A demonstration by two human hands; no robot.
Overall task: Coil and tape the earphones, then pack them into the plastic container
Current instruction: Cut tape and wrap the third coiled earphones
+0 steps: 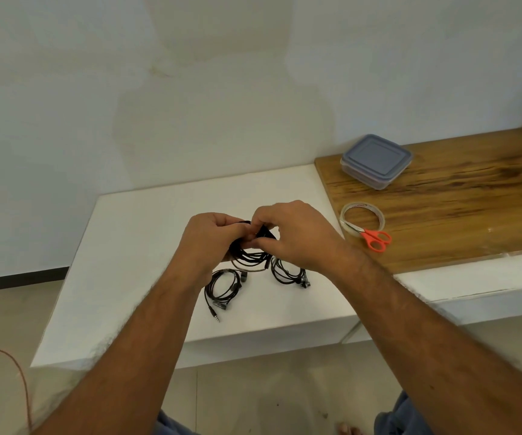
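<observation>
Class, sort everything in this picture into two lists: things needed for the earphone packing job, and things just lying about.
Needed: black earphone coils, clear tape roll, orange-handled scissors, lidded plastic container, left hand, right hand.
Lying about: thin orange wire on the floor.

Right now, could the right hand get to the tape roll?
Probably yes, but not while busy: the right hand and the left hand both hold an earphone coil. The tape roll lies just to its right, nothing between.
</observation>
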